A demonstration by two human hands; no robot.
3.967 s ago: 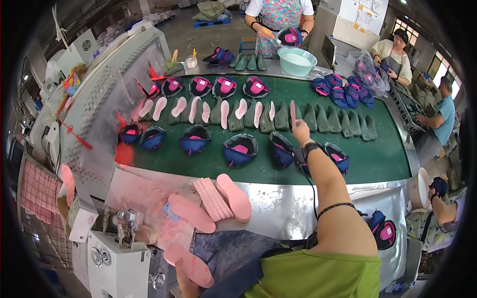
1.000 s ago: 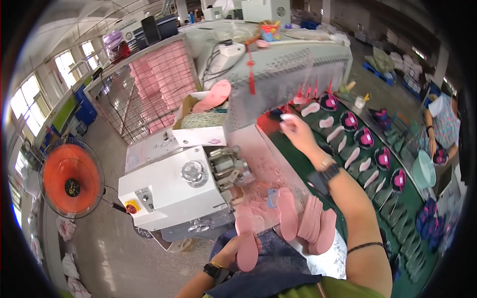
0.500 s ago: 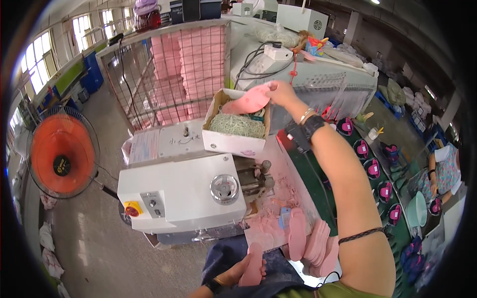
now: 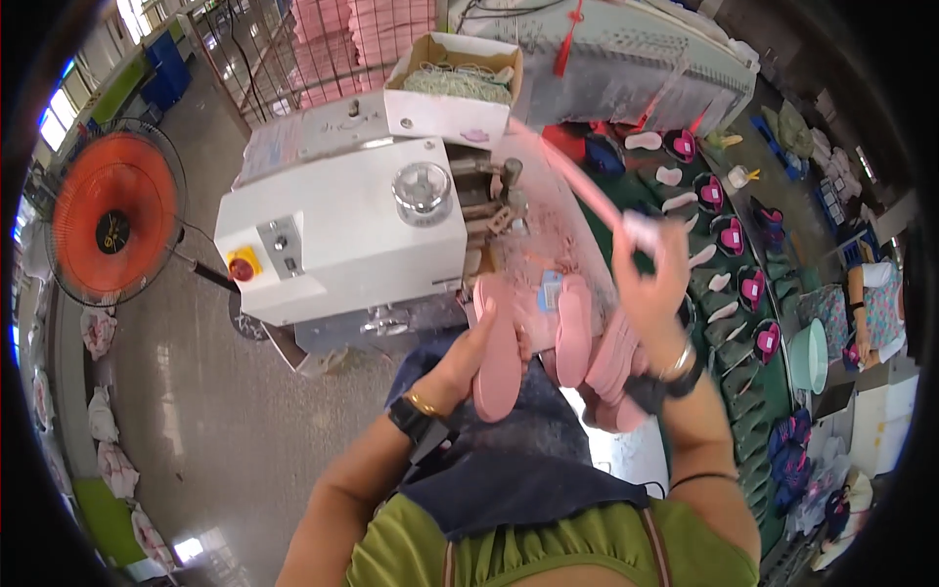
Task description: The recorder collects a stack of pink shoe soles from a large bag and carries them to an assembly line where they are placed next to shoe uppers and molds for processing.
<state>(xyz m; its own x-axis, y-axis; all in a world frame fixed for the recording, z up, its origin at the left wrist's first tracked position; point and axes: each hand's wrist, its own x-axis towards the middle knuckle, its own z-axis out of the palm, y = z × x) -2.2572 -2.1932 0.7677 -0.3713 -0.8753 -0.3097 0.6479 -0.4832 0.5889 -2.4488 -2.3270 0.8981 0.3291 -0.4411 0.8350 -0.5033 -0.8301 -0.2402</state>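
Note:
Low in front of my body, my left hand [image 4: 462, 364] is wrapped round a pink shoe insole [image 4: 497, 360], its thumb on the near side. My right hand [image 4: 657, 284] is raised to the right of the pink-littered tray. Thumb and fingers pinch a pink insole [image 4: 579, 181], seen nearly edge-on and smeared by motion. Between the hands, another pink insole [image 4: 573, 333] and a leaning stack of insoles [image 4: 614, 364] stand at the tray's near end. To the left is a white machine [image 4: 337, 240] with a round handwheel and metal rollers.
An open white carton [image 4: 450, 125] of pale stringy material sits behind the machine. An orange fan [image 4: 115, 235] stands at left. On the right, a green conveyor [image 4: 699, 256] carries dark shoes with pink insides and pale insoles. Another person's arm [image 4: 859, 311] is at far right.
My right hand has come down and back from above the carton, bringing its pink insole. My view has tilted lower. The left hand still holds its insole, now more fully in view.

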